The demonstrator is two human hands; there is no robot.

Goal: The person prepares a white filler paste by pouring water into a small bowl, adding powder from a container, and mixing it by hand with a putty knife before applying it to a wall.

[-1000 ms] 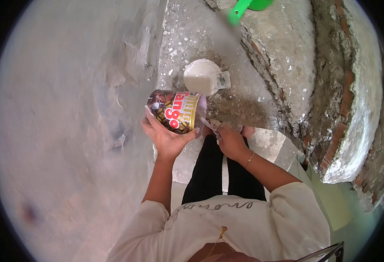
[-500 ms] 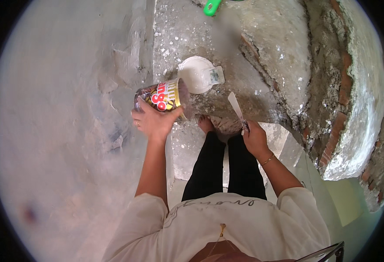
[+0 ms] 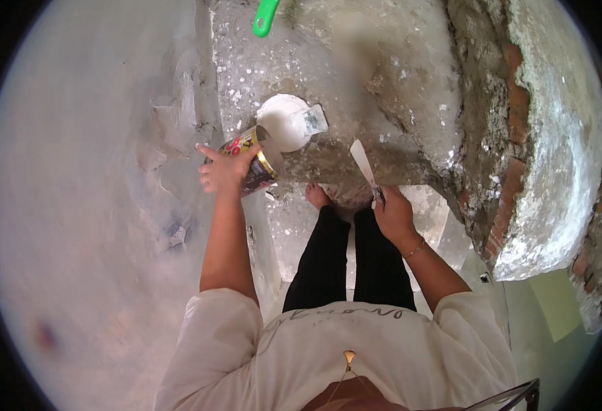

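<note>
A clear jar point(image 3: 262, 171) with a dark, red and gold wrapper is tilted in my left hand point(image 3: 226, 169), its mouth toward the right. Fingers wrap its near side, and what is inside cannot be made out. Just past the jar's mouth lies a white round lid point(image 3: 278, 116) with whitish paste on it. Across the lid's right edge rests a small flat rectangular piece point(image 3: 312, 120), smeared white. My right hand point(image 3: 393, 211) is closed round the dark handle of a putty knife point(image 3: 362, 162), whose pale blade points up and away from me.
A green handle point(image 3: 265, 18) lies at the far edge on the rough concrete ledge point(image 3: 410, 89). Grey plastered wall point(image 3: 89, 171) runs along my left. On the right stands a broken edge with exposed brick point(image 3: 518, 103). My bare foot point(image 3: 318, 196) shows below the ledge.
My left hand has turned the jar, so its label faces differently and its mouth tips further over. The right hand still holds the putty knife, little moved. The whole view has shifted slightly.
</note>
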